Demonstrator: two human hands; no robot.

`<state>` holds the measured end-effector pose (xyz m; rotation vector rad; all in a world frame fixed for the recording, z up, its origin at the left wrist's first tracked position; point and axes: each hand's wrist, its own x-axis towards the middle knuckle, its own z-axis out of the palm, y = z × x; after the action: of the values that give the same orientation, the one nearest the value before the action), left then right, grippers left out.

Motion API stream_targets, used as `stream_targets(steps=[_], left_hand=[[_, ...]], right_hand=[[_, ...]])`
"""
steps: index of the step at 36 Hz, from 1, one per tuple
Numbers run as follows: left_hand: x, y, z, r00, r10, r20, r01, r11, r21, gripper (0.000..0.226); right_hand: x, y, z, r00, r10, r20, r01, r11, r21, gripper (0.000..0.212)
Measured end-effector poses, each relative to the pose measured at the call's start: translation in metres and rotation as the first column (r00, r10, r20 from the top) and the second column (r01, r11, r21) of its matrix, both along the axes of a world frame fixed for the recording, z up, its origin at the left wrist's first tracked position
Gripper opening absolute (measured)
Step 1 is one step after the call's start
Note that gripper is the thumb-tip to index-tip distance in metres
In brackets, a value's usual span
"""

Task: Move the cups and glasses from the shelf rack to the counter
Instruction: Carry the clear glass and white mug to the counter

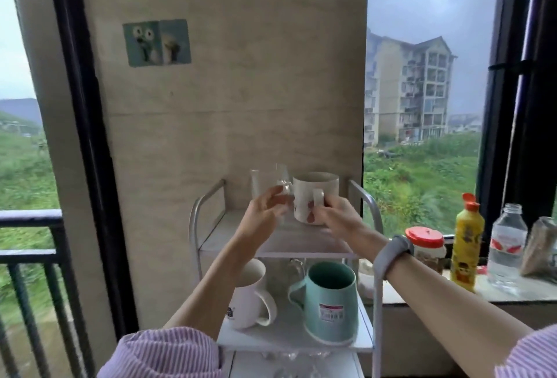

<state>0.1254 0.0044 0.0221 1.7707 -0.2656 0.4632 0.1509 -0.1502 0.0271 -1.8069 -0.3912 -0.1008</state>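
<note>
A white metal shelf rack (pixel 208 200) stands against the wall. On its top shelf my left hand (pixel 262 212) grips a clear glass mug (pixel 266 185) by its handle. Right beside it my right hand (pixel 337 215) holds the handle of a white mug (pixel 310 194) with red marks. The middle shelf carries a white mug (pixel 250 302), a teal mug (pixel 328 302) with a sticker, and a clear glass (pixel 286 275) behind them. More glassware (pixel 289 359) shows faintly on the shelf below.
A stone counter ledge (pixel 512 293) runs to the right under the window. On it stand a red-lidded jar (pixel 426 245), a yellow bottle (pixel 465 239), a clear water bottle (pixel 506 245) and a bag (pixel 539 248). A dark railing (pixel 30 254) is at the left.
</note>
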Motion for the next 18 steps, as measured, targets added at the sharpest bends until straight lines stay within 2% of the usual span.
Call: stream_targets(steps=[2,5,7,9,12,15,18], left_hand=[[0.001,0.001,0.001,1.0,-0.006,-0.018,0.006,1.0,0.005,0.022],[0.002,0.004,0.002,0.998,0.023,-0.051,-0.028,0.994,-0.102,0.012],[0.003,0.008,0.004,0.995,0.013,-0.094,-0.031,0.981,-0.19,0.015],[0.005,0.011,0.008,0.989,-0.015,-0.145,-0.018,0.975,-0.223,0.022],[0.009,0.008,0.013,0.98,0.08,-0.182,-0.11,0.981,-0.16,0.03],[0.01,0.0,0.012,0.973,0.196,-0.122,-0.209,0.972,-0.104,0.036],[0.007,-0.003,0.004,0.963,0.268,-0.014,-0.268,0.959,-0.094,0.036]], right_hand=[[0.003,-0.008,0.0,1.0,-0.006,-0.026,0.007,1.0,0.021,0.022],[0.006,-0.015,0.003,0.991,0.047,-0.124,-0.028,0.989,0.147,0.016],[0.008,-0.016,0.008,0.977,0.063,-0.204,-0.024,0.982,0.19,0.008],[0.01,-0.015,0.012,0.964,0.061,-0.258,-0.014,0.983,0.18,0.011],[0.013,-0.009,0.014,0.957,0.015,-0.29,0.031,0.987,0.156,0.019],[0.013,-0.003,0.013,0.961,-0.066,-0.27,0.104,0.986,0.128,0.017],[0.011,0.002,0.006,0.976,-0.132,-0.176,0.158,0.976,0.146,0.022]])
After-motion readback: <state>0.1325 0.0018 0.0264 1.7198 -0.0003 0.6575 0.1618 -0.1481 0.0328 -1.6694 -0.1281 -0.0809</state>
